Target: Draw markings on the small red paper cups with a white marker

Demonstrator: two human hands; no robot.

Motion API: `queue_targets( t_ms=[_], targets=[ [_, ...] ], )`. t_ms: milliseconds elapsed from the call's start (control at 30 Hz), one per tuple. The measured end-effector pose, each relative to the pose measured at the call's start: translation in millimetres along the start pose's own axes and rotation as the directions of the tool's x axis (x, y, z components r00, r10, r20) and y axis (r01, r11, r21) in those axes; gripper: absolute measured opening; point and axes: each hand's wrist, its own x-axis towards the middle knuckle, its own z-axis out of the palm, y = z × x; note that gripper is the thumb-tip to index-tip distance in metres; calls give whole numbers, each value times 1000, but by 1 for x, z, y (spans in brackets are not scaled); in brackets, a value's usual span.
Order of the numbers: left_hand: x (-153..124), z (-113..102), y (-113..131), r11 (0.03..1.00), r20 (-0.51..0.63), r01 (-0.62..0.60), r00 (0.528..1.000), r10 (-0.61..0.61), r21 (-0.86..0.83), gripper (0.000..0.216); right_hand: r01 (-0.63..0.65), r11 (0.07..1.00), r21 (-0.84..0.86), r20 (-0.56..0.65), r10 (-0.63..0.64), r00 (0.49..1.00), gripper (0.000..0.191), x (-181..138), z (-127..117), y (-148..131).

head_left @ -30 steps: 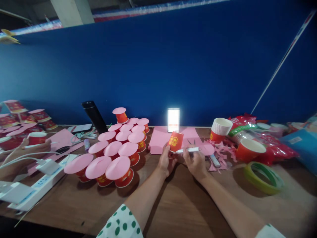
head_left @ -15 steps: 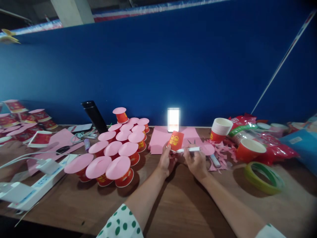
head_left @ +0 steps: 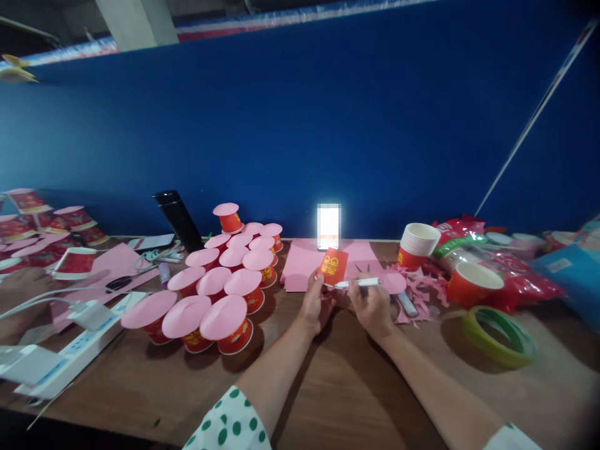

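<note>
The left hand (head_left: 315,306) grips the lower edge of a small red paper cup with yellow print (head_left: 334,266). The cup rests on a flat stack of matt pink paper sheets (head_left: 300,262), just in front of a glowing upright phone (head_left: 329,226). The right hand (head_left: 372,306) is closed round a slim white pen (head_left: 359,282), which lies nearly level with its tip at the cup's base. Just right of the pen lies one pink paper disc (head_left: 392,282), beside a scatter of jagged pink offcuts (head_left: 422,290). To the left stand about fifteen red cups capped with pink paper discs (head_left: 224,317); the three nearest rows hold three each. Behind them leans one glossy black cylindrical flask (head_left: 178,219). To the right are one stack of nested white-lined red cups (head_left: 419,245), one single open red cup (head_left: 473,281) and one green ring of tape (head_left: 499,334). All rest on the brown wood-grain table (head_left: 337,387).
</note>
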Motion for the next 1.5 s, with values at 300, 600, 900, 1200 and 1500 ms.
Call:
queue_targets(
  t_ms=[300, 600, 900, 1200, 1500],
  targets=[
    [1, -1, 0, 1000, -14, 20, 1000, -20, 3, 35, -8, 1000, 2, 14, 8, 1000, 19, 0, -1, 0],
    [2, -3, -1, 1000, -3, 20, 1000, -20, 17, 40, -31, 999, 7, 19, 31, 999, 21, 0, -1, 0],
    [3, -5, -3, 1000, 9, 16, 1000, -16, 1, 39, -22, 999, 23, 19, 22, 1000, 22, 0, -1, 0],
    [2, -3, -2, 1000, 11, 14, 1000, -14, -5, 39, -31, 999, 34, 32, 29, 999, 21, 1, -1, 0],
    [1, 0, 0, 1000, 7, 12, 1000, -12, -11, 37, -16, 1000, 17, 24, 15, 1000, 18, 0, -1, -1]
  ],
)
